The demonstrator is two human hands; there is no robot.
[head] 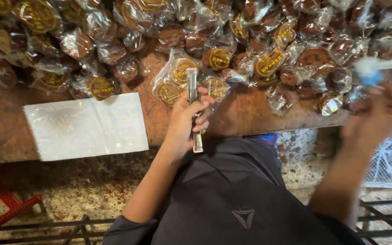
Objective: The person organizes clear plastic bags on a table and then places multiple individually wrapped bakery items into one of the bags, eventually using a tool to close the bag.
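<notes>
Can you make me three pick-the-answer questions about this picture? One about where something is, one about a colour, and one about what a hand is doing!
1. Where is the stack of clear bags?
A. on the wooden table
B. on the floor
C. on the lap

2. What colour are the round labels on the wrapped cakes?
A. green
B. yellow
C. pink

3. What is the left hand doing?
A. lying flat
B. pointing
C. gripping a metal stapler

Answers: 1 A, the bags lie on the tabletop. 2 B, the labels look yellow. 3 C, fingers wrap around the stapler.
</notes>
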